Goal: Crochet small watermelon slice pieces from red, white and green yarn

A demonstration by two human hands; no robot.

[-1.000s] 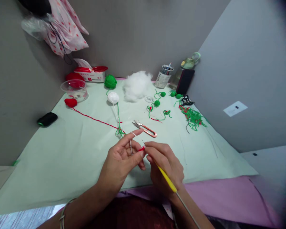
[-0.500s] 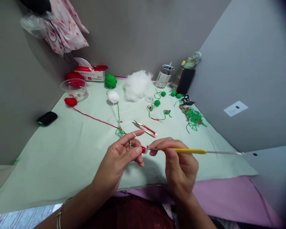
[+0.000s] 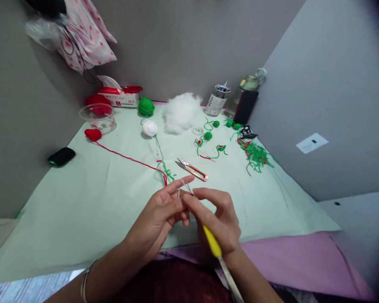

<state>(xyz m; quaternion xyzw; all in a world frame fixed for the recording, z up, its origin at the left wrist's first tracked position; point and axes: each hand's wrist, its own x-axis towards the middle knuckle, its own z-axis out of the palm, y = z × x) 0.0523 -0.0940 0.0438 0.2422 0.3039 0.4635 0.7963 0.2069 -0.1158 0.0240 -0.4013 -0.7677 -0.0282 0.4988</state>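
Note:
My left hand (image 3: 161, 210) pinches a small red and white crocheted piece, mostly hidden by the fingers, with white yarn (image 3: 186, 183) looped over its raised index finger. Against it, my right hand (image 3: 219, 214) has thumb and index finger closed at the piece. A crochet hook with a yellow handle (image 3: 212, 242) lies under that hand, its metal end pointing down toward my body. Just beyond the fingers are orange-handled thread snips (image 3: 192, 170), tangled green yarn (image 3: 167, 171) and a red strand (image 3: 129, 158).
White stuffing (image 3: 181, 112), a white yarn ball (image 3: 149, 128) and a green ball (image 3: 145, 107) sit at the back. A plastic tub (image 3: 98, 119) is at left. Green and red scraps (image 3: 256, 155), a pen can (image 3: 217, 101) and a phone (image 3: 245, 107) stand or lie at right.
My right hand has moved left to the left fingertips, and the hook has swung from pointing right to pointing down toward me. The green and red strands beyond my hands have shifted.

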